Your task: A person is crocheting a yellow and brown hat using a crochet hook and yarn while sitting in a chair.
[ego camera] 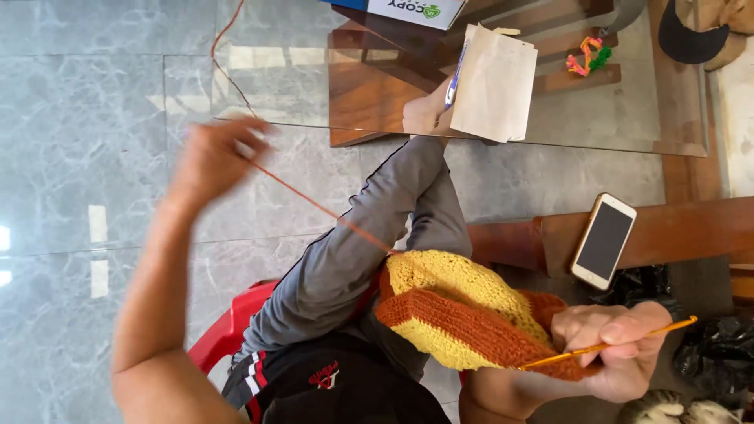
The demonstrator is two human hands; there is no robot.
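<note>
My right-hand fingers sit just below a wooden bench, where a white phone lies flat, screen up. Beyond my left fingers stands a glass table carrying a paper envelope, with bright yarn scraps further along.

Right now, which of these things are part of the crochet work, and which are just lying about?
In use:
- yellow and orange crochet piece
- orange crochet hook, in the right hand
- orange yarn strand, pulled by the left hand

Lying about:
- phone
- brown paper envelope
- blue pen
- coloured yarn scrap
</note>
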